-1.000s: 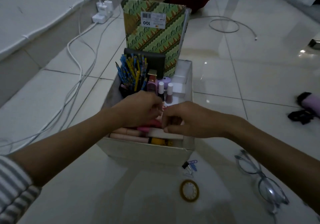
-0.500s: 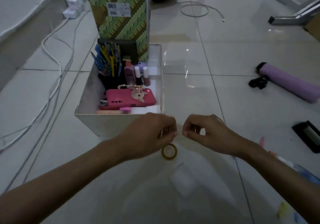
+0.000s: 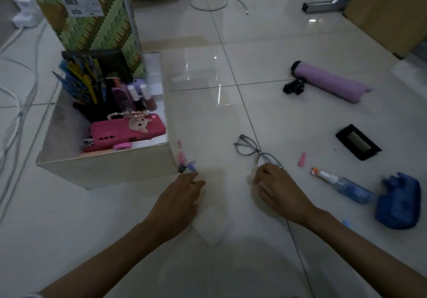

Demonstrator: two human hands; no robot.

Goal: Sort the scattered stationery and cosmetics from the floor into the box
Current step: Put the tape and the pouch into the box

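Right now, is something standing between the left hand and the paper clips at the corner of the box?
Nothing visible. The left hand has its fingertips almost at the paper clips, with only bare floor between. The box stands right beside them, its top open.

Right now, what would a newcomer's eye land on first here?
The white box at left draws the eye first, crammed with pens, a pink phone case and a tall green patterned book. Both hands are low over the tiles in front of it. The left hand reaches at the paper clips by the box's corner, and the right hand is at the glasses. Farther right lie a purple roll and a blue pouch.
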